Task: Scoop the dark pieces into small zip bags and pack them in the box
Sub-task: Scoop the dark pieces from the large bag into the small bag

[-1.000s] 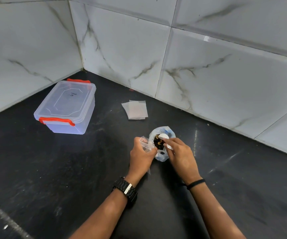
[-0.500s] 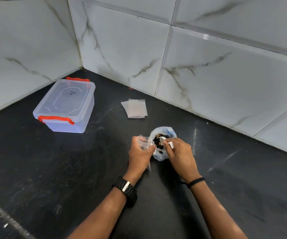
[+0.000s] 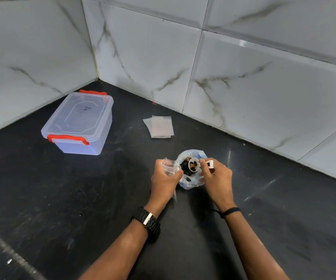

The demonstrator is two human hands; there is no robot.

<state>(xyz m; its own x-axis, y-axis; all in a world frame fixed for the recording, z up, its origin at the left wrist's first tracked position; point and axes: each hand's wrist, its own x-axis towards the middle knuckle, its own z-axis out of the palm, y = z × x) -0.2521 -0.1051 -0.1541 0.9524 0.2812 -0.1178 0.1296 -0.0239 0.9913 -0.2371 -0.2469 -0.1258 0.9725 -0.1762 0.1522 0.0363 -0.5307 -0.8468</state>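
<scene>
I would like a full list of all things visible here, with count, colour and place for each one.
box: one, clear with red handles, lid on, far left of the counter near the corner.
empty zip bags: small flat pile, clear, beside the back wall.
big bag: one, clear bluish, open, between the hands, holding dark pieces.
scoop: one, white, over the big bag, pieces inside.
small zip bag: one, clear.
counter: black.
wall tiles: white marble.
left hand: holds the small zip bag; black watch.
right hand: holds the scoop; black band.
</scene>
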